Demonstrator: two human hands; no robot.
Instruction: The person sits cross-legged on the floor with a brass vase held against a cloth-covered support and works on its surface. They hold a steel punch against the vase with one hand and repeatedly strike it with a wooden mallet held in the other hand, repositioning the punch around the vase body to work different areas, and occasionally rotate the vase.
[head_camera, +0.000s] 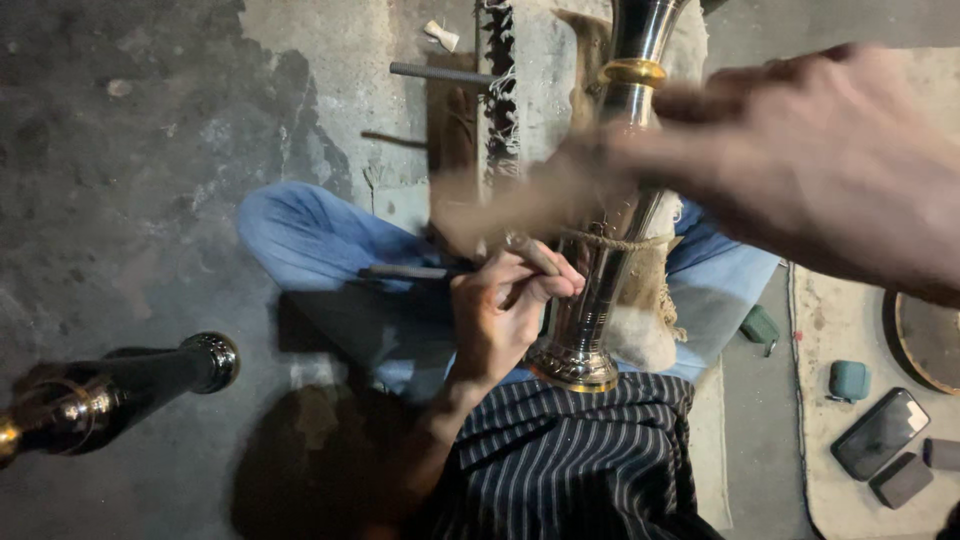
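Chisel (420, 271) in left hand (505, 315)

Two metal vases (600, 250) (110, 390), two hands (505, 310) (800, 170), one phone (880, 432).

A dark metal stand (120, 385) with a rounded knob is lying on the grey floor (130, 180), well to the left of the left hand. A threaded rod (440, 73) is resting beyond the hands. Below the right hand, a phone (880, 432), a green earbud case (849, 380) and two small dark blocks (903, 480) are sitting on a pale mat (840, 325), near a round dish (930, 340)
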